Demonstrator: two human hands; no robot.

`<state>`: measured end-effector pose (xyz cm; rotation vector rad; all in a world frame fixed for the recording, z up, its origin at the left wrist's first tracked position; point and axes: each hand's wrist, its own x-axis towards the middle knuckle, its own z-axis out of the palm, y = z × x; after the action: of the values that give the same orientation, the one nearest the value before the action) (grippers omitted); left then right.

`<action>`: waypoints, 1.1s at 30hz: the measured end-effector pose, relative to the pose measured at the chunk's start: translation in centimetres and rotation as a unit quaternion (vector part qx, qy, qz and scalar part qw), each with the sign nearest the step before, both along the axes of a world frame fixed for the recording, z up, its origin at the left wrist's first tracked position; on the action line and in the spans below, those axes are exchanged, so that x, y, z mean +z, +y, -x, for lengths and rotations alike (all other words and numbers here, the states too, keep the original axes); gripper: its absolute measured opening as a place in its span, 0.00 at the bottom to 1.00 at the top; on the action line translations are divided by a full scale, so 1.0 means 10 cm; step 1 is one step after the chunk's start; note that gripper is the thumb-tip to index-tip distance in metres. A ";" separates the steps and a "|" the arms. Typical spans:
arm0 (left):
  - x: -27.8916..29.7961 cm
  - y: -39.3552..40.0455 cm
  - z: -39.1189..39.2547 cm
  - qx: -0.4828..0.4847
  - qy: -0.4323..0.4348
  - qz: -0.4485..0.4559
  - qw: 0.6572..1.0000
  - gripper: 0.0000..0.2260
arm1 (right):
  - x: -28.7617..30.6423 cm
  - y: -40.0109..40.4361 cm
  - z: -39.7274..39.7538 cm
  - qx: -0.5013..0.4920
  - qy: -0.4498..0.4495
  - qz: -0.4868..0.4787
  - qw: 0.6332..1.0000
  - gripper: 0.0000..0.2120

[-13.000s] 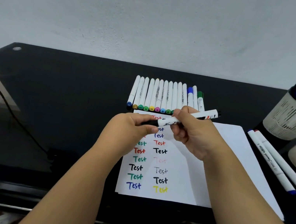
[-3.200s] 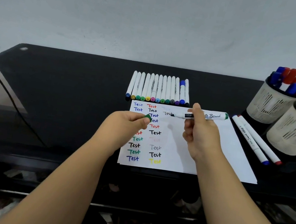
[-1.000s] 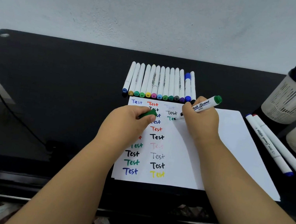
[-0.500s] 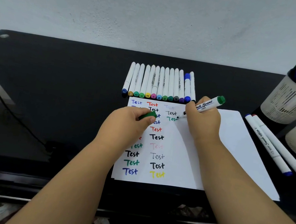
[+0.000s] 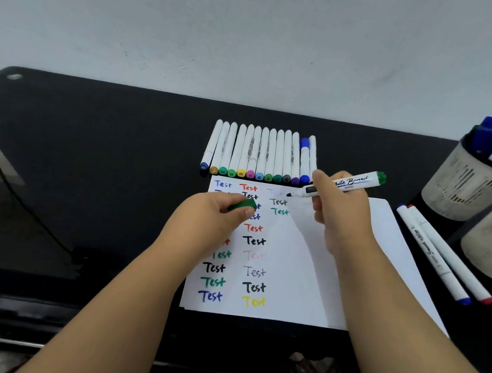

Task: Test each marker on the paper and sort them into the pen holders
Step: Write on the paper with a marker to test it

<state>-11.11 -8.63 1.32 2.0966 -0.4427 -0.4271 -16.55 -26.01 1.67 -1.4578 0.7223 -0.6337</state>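
Nearest me, over the paper [image 5: 304, 276], my left hand [image 5: 214, 216] pinches the green cap [image 5: 242, 205]. Just beyond, my right hand [image 5: 340, 214] grips the uncapped green marker [image 5: 348, 183], tip above the sheet's top. Farther back lies the marker row [image 5: 259, 156]; pen holders [image 5: 477, 181] stand far right.

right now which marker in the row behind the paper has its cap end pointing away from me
The blue-capped whiteboard marker, second from the row's right end; its blue cap points toward the wall.
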 end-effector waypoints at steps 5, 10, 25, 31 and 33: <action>0.04 0.01 0.02 0.005 0.042 0.057 0.997 0.13 | 0.11 0.08 0.09 0.060 -0.042 -0.055 0.996 0.15; 0.09 0.00 0.06 -0.010 0.058 0.080 0.995 0.12 | 0.16 0.14 0.15 0.097 -0.075 -0.088 0.989 0.16; 0.11 0.00 0.10 -0.046 0.069 0.152 0.985 0.08 | 0.16 0.26 0.17 0.205 -0.046 -0.057 0.976 0.12; 0.11 -0.01 0.07 -0.019 0.063 0.143 0.988 0.07 | 0.17 0.24 0.19 0.244 -0.049 -0.071 0.966 0.11; 0.11 0.01 0.05 -0.016 0.062 0.139 0.988 0.06 | 0.20 0.21 0.19 0.249 -0.039 -0.074 0.965 0.13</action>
<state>-11.63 -8.58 2.41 1.7851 -0.4372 -0.4830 -18.43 -23.93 3.63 -1.3950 0.3098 -0.2405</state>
